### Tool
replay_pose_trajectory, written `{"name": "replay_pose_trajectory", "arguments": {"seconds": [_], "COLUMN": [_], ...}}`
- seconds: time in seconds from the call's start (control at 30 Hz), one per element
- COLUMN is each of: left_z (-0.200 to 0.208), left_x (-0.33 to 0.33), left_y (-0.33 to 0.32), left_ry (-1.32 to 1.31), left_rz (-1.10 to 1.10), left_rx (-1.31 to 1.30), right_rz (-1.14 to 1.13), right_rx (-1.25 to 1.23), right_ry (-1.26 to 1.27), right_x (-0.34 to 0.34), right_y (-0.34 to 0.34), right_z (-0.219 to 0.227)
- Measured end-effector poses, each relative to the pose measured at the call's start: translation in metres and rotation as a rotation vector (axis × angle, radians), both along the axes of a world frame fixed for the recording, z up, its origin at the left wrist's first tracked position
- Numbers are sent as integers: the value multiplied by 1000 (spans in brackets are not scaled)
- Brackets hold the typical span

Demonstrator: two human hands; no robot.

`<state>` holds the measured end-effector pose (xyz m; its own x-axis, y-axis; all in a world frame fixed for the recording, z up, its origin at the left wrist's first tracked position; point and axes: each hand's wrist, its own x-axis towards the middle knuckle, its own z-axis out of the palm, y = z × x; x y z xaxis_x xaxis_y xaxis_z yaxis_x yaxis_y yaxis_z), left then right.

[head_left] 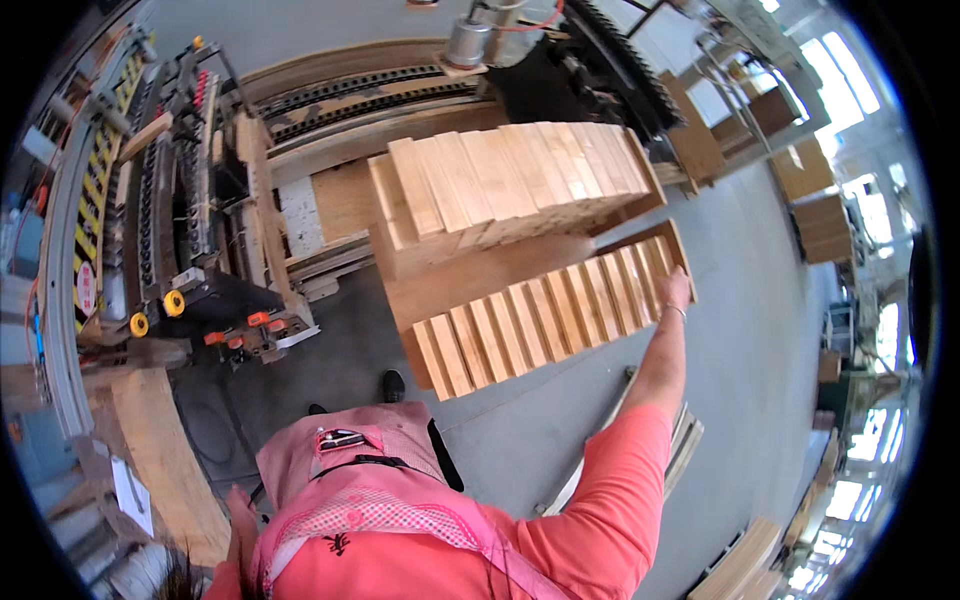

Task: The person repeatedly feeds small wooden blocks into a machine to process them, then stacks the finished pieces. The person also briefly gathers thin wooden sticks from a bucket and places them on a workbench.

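Note:
My right arm stretches out to the far end of a row of light wooden boards standing side by side with steps between them. There my right hand is closed at the last wooden board, beside an upright end panel; its fingertips are partly hidden. Behind the row, a second, taller stack of wooden boards rests on the same wooden base. My left hand hangs low by my side, next to the pink apron, and its fingers are not clear.
A machine with chains and a silver cylinder stands beyond the stacks. Clamping machinery with yellow knobs is on the left, above a thick timber. Long boards lie at the lower right; pale strips lie behind my right arm.

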<state>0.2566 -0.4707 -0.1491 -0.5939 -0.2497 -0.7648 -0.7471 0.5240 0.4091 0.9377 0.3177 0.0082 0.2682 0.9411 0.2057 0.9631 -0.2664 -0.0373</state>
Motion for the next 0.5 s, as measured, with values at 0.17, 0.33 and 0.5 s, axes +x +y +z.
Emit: {"name": "replay_pose_trajectory", "arguments": {"seconds": [0.17, 0.33, 0.5], "left_z": [-3, -11, -17], "left_x": [0, 4, -9], "left_y": [-10, 16, 38], "left_ry": [95, 159, 119], "left_rz": [7, 13, 17], "left_rx": [174, 17, -14], "right_rz": [-99, -90, 17], "right_rx": [-217, -173, -126], "right_ry": [-146, -257, -313], "right_x": [-7, -2, 22], "right_y": [17, 20, 10], "right_z": [-2, -4, -15]}}
